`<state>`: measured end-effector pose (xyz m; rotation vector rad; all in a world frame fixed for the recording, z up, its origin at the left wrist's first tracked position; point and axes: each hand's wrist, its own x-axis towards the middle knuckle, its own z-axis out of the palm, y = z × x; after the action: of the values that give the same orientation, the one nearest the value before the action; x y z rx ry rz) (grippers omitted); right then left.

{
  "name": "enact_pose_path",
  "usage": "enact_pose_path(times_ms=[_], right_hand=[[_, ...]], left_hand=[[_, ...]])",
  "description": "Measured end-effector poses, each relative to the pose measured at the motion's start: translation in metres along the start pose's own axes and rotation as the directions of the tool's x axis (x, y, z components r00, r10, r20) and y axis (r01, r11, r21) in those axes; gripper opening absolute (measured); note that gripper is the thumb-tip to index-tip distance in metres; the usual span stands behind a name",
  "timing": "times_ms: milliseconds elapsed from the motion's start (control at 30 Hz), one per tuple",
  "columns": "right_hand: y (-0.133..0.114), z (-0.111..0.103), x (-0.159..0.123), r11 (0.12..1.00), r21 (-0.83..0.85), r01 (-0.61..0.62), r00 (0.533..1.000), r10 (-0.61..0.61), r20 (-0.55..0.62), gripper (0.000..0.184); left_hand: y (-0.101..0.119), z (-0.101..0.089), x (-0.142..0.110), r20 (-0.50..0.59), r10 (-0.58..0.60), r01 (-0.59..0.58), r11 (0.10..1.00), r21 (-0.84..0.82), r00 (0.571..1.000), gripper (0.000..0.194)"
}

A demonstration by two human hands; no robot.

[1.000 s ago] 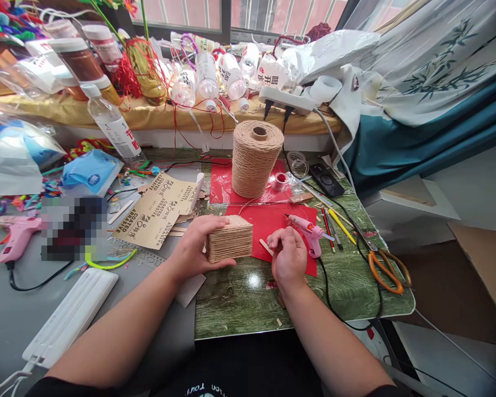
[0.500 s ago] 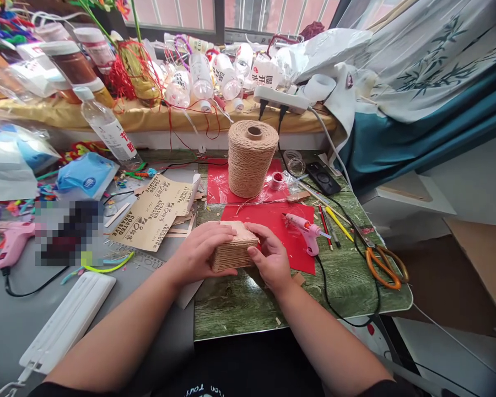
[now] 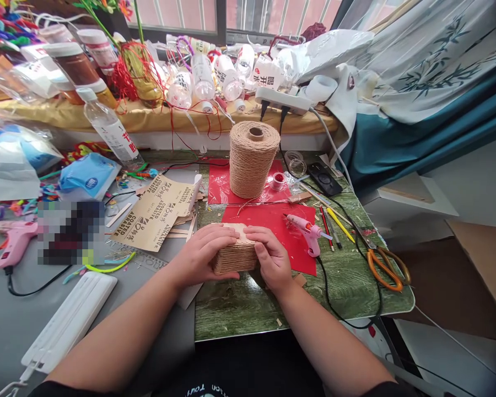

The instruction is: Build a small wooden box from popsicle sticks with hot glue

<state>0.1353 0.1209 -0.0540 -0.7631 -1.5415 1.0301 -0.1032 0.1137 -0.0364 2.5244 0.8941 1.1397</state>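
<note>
Between my hands is a small box wrapped in twine (image 3: 236, 260), with a pale, wood-like top. My left hand (image 3: 206, 251) grips its left side, fingers over the top and thumb along the lower front edge. On the right side, my right hand (image 3: 273, 256) holds it with fingers bent over the top edge and thumb at the near corner. Behind the box stands a big spool of jute twine (image 3: 254, 162). A pink hot glue gun (image 3: 308, 231) lies on a red sheet (image 3: 268, 218) to the right of my right hand.
Sandpaper (image 3: 151, 212) lies left of the box, over wooden strips. Orange-handled scissors (image 3: 384, 270) and pencils (image 3: 334, 226) are at the right, beside a black cable. A second pink glue gun (image 3: 14, 240) and a white power strip (image 3: 68, 322) lie left. Bottles (image 3: 111, 129) line the back.
My right fingers have moved further over the top of the box, toward my left fingers. The box has turned slightly between my hands. The view has shifted a little.
</note>
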Motion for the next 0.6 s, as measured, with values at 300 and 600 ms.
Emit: enact_pose_path(times_ms=[300,600], right_hand=[[-0.0024,0.0003,-0.0031,1.0,-0.005,0.009,0.999,-0.01,-0.053,0.009],[-0.0027,-0.0001,-0.0053,1.0,-0.016,-0.013,0.997,0.012,-0.07,0.01]], left_hand=[[0.0088,0.0001,-0.0009,0.132,-0.207,0.231,0.952,-0.202,0.969,0.094],[0.0089,0.0018,-0.0028,0.167,-0.243,0.274,0.941,-0.2,0.955,0.095]])
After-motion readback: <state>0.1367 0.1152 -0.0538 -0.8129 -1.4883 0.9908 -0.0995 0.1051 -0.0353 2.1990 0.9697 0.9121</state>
